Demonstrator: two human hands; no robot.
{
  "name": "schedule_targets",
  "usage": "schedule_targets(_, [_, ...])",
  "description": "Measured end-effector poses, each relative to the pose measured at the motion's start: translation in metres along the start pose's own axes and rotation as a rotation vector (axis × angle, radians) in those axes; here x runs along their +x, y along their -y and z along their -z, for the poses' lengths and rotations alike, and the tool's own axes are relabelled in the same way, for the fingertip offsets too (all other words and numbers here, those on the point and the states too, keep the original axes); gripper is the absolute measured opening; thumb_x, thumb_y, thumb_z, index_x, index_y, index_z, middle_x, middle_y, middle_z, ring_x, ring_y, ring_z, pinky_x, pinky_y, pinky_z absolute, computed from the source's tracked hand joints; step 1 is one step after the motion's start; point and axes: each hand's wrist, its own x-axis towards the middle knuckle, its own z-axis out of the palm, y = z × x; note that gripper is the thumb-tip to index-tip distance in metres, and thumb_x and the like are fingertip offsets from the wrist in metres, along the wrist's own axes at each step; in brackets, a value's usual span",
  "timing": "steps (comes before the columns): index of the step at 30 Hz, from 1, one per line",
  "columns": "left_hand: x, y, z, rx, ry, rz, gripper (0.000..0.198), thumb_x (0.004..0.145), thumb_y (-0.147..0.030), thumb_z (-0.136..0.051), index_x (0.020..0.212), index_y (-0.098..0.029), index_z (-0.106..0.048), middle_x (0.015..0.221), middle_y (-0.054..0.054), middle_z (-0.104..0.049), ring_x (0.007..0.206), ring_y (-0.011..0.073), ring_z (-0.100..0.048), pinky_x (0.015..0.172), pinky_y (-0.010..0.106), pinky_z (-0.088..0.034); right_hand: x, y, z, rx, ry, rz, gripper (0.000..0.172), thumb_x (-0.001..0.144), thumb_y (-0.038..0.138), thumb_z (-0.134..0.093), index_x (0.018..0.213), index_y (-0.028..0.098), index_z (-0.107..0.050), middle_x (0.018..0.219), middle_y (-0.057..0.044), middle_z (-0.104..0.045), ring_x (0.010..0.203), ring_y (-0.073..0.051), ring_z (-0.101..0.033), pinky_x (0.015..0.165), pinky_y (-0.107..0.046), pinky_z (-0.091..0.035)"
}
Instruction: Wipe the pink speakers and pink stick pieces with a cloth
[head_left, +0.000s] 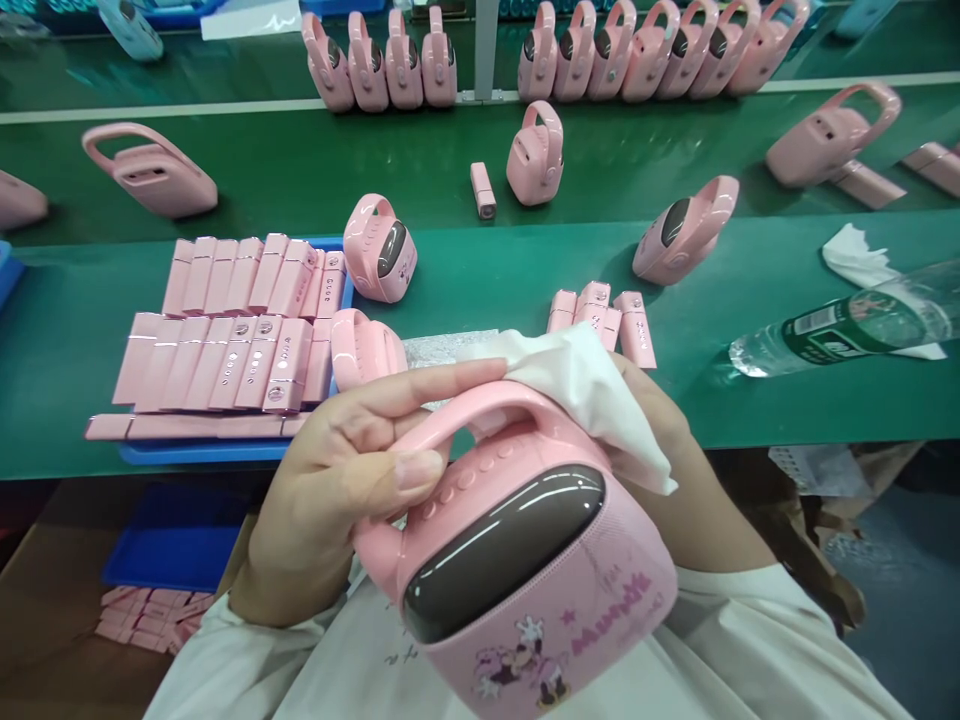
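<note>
A pink portable speaker (525,560) with a carry handle, a dark oval panel and a cartoon mouse print fills the lower middle, tilted. My left hand (352,470) is closed round the left part of its handle, thumb in front. My right hand (656,415) is behind the speaker, with a white cloth (577,375) draped over the handle's right end; most of its fingers are hidden by the cloth and speaker. Just beyond my left hand stand two more pink speakers, one upright (381,250) and one partly hidden (364,350).
A blue tray (225,453) of pink oblong pieces lies at left. Several similar pieces (596,310) stand behind my right hand. A plastic bottle (840,330) lies at right beside a crumpled tissue (859,258). Pink speakers stand along the green belt (285,180) and a back shelf (165,110).
</note>
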Motion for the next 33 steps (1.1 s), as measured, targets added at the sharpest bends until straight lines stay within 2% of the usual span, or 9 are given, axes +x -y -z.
schedule_targets(4, [0.001, 0.0, -0.001, 0.025, -0.016, 0.017, 0.042, 0.083, -0.011, -0.062, 0.125, -0.012, -0.063, 0.065, -0.003, -0.064, 0.06, 0.0027, -0.061, 0.058, 0.005, -0.047, -0.006, 0.003, -0.005, 0.189, 0.021, 0.026, 0.013, 0.067, 0.024, -0.075, 0.078, 0.018, -0.074, 0.072, -0.003, -0.068, 0.066, -0.015, -0.061, 0.059, -0.025, -0.048])
schedule_targets(8, [0.004, 0.004, -0.008, 0.174, -0.118, 0.012, 0.04, 0.081, -0.016, -0.065, 0.121, -0.018, -0.067, 0.057, -0.001, -0.061, 0.076, 0.0145, -0.069, 0.069, 0.018, -0.056, -0.007, 0.015, -0.01, -0.05, 0.002, 0.063, 0.003, 0.071, 0.018, -0.07, 0.071, 0.014, -0.071, 0.059, 0.001, -0.056, 0.053, -0.009, -0.046, 0.047, -0.02, -0.034])
schedule_targets(12, [0.005, 0.007, -0.012, 0.284, -0.273, -0.045, 0.04, 0.078, -0.018, -0.067, 0.118, -0.018, -0.07, 0.067, 0.003, -0.067, 0.092, 0.0231, -0.069, 0.081, 0.031, -0.056, -0.002, 0.022, -0.005, -0.248, 0.038, 0.111, 0.005, 0.072, 0.013, -0.064, 0.067, 0.013, -0.065, 0.054, 0.003, -0.046, 0.05, -0.007, -0.037, 0.044, -0.019, -0.027])
schedule_targets(16, [0.006, 0.007, -0.01, 0.273, -0.251, 0.037, 0.041, 0.076, -0.019, -0.067, 0.117, -0.017, -0.07, 0.064, 0.003, -0.065, 0.077, 0.0201, -0.068, 0.073, 0.03, -0.056, -0.001, 0.021, 0.002, -0.202, 0.165, 0.104, 0.004, 0.072, 0.016, -0.064, 0.069, 0.013, -0.063, 0.06, 0.002, -0.051, 0.053, -0.007, -0.04, 0.046, -0.019, -0.031])
schedule_targets(20, [0.012, 0.008, -0.01, 0.269, -0.305, -0.006, 0.037, 0.076, -0.015, -0.065, 0.112, -0.017, -0.072, 0.051, -0.002, -0.052, 0.058, 0.0125, -0.059, 0.065, 0.024, -0.053, 0.005, 0.023, 0.001, -0.394, 0.093, 0.091, 0.015, 0.079, 0.025, -0.067, 0.075, 0.011, -0.07, 0.058, 0.002, -0.051, 0.056, -0.008, -0.041, 0.052, -0.02, -0.034])
schedule_targets(22, [0.014, 0.009, -0.009, 0.28, -0.318, -0.022, 0.035, 0.075, -0.014, -0.065, 0.109, -0.016, -0.073, 0.048, -0.004, -0.046, 0.048, 0.0078, -0.049, 0.056, 0.02, -0.047, 0.009, 0.024, 0.003, -0.441, 0.117, 0.119, 0.018, 0.082, 0.027, -0.067, 0.078, 0.01, -0.073, 0.06, 0.002, -0.052, 0.058, -0.008, -0.042, 0.054, -0.02, -0.035])
schedule_targets(27, [0.015, 0.01, -0.005, 0.321, -0.358, -0.005, 0.039, 0.075, -0.018, -0.063, 0.114, -0.015, -0.071, 0.045, -0.007, -0.032, 0.041, 0.0035, -0.026, 0.041, 0.015, -0.026, 0.016, 0.016, 0.017, -0.328, 0.311, 0.136, 0.027, 0.084, 0.034, -0.065, 0.088, 0.009, -0.075, 0.064, 0.0, -0.058, 0.057, -0.007, -0.043, 0.051, -0.019, -0.034])
schedule_targets(30, [0.017, 0.011, -0.005, 0.365, -0.386, -0.021, 0.041, 0.076, -0.019, -0.062, 0.115, -0.014, -0.07, 0.047, -0.008, -0.028, 0.043, 0.0038, -0.017, 0.04, 0.016, -0.018, 0.02, 0.013, 0.016, -0.343, 0.251, 0.152, 0.028, 0.086, 0.035, -0.063, 0.091, 0.009, -0.074, 0.066, -0.001, -0.059, 0.058, -0.007, -0.045, 0.052, -0.019, -0.035])
schedule_targets(33, [0.02, 0.011, -0.007, 0.389, -0.407, -0.046, 0.043, 0.076, -0.019, -0.061, 0.118, -0.013, -0.068, 0.05, -0.006, -0.032, 0.046, 0.0048, -0.018, 0.042, 0.018, -0.019, 0.024, 0.015, 0.009, -0.44, 0.149, 0.156, 0.026, 0.084, 0.034, -0.066, 0.088, 0.009, -0.073, 0.067, 0.0, -0.059, 0.059, -0.007, -0.045, 0.052, -0.019, -0.034])
